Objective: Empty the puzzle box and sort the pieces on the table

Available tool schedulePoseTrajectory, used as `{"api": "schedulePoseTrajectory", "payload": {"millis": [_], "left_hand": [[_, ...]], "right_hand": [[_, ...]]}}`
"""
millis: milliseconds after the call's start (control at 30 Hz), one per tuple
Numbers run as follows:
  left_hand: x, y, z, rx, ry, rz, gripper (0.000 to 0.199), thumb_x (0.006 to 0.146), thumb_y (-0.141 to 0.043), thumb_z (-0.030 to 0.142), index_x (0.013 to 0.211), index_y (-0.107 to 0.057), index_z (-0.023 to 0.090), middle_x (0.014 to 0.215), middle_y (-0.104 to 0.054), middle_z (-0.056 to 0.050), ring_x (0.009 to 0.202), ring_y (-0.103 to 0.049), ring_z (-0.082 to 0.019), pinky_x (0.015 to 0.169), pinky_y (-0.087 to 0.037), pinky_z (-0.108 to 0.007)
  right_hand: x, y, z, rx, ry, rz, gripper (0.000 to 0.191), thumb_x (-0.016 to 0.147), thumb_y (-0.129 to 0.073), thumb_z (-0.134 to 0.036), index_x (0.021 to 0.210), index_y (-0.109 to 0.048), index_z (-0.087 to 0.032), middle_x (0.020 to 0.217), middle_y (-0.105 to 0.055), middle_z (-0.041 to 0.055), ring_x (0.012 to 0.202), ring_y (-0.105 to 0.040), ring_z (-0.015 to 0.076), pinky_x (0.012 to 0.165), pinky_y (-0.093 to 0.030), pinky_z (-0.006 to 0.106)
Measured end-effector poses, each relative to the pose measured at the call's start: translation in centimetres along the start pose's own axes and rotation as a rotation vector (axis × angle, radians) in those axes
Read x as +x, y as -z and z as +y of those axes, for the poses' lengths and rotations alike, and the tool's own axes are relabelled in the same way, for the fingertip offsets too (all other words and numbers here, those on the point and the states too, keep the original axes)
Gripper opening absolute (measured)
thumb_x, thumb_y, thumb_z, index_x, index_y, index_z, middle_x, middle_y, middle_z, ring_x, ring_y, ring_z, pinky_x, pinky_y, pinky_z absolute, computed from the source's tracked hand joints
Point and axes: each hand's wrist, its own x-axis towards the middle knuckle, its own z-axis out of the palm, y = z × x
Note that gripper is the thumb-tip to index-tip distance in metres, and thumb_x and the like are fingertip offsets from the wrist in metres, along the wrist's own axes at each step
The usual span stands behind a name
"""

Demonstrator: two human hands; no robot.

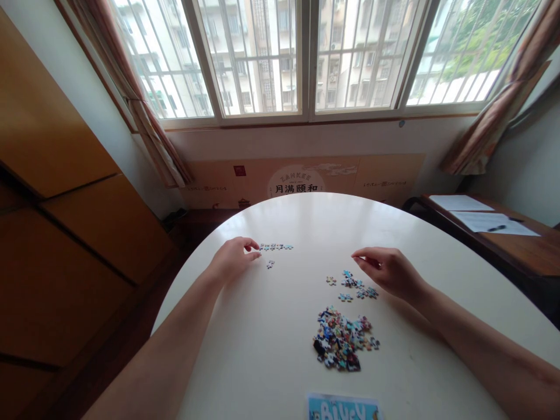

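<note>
My left hand (pixel 236 258) is at the left end of a short joined strip of puzzle pieces (pixel 275 247), its thumb and index finger a little apart, with nothing visible between them. A single loose piece (pixel 270 265) lies just below the strip. On the right, my right hand (pixel 385 268) hovers above and beside a small group of loose pieces (pixel 349 280), thumb and index finger pinched together; whatever they hold, if anything, is too small to make out. Nearer to me lies a large heap of mixed puzzle pieces (pixel 341 341).
A blue picture card or box (pixel 343 407) lies at the near edge of the view on the round white table (pixel 254 344). To the right, a brown desk (pixel 538 248) bears papers (pixel 494 223) and pens. Behind are a barred window and curtains.
</note>
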Motion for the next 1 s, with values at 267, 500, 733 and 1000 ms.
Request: {"api": "schedulePoseTrajectory", "payload": {"millis": [267, 500, 733, 1000], "left_hand": [[-0.8, 0.2, 2.3, -0.073, -0.304, -0.226, 0.022, 0.08, -0.066, 0.039, 0.092, -0.079, 0.026, 0.084, -0.061, -0.003, 0.077, -0.059, -0.02, 0.071, -0.045, -0.028], [0.2, -1.1, 0.6, -0.023, -0.232, -0.112, 0.021, 0.082, -0.063, 0.035, 0.093, -0.079, 0.028, 0.086, -0.062, -0.002, 0.074, -0.059, -0.018, 0.07, -0.044, -0.028], [0.3, -1.0, 0.1, -0.007, -0.195, -0.049, 0.028, 0.083, -0.063, 0.038, 0.103, -0.079, 0.026, 0.088, -0.063, -0.002, 0.072, -0.058, -0.018, 0.069, -0.043, -0.028], [0.5, -1.0, -0.3, 0.008, -0.185, -0.052, 0.026, 0.084, -0.061, 0.036, 0.101, -0.079, 0.029, 0.089, -0.063, -0.002, 0.074, -0.059, -0.018, 0.069, -0.043, -0.028]], "right_hand": [[0.0, 0.1, -0.2, -0.002, -0.003, 0.003, 0.028, 0.092, -0.054, -0.036, 0.095, -0.076, -0.019, 0.077, -0.07, 0.0023, 0.058, -0.055, 0.0083, 0.062, -0.045, 0.023], [0.0, 0.0, -0.1, -0.001, 0.007, -0.005, 0.027, 0.092, -0.055, -0.035, 0.096, -0.076, -0.018, 0.078, -0.07, 0.0027, 0.059, -0.057, 0.0086, 0.063, -0.046, 0.023], [0.0, 0.0, -0.3, 0.003, 0.011, 0.004, 0.028, 0.093, -0.054, -0.036, 0.093, -0.075, -0.018, 0.073, -0.068, 0.0024, 0.056, -0.054, 0.0083, 0.061, -0.045, 0.023], [0.0, 0.0, -0.3, -0.002, 0.009, 0.002, 0.028, 0.093, -0.054, -0.037, 0.094, -0.075, -0.019, 0.072, -0.068, 0.002, 0.056, -0.054, 0.0084, 0.061, -0.045, 0.023]]}}
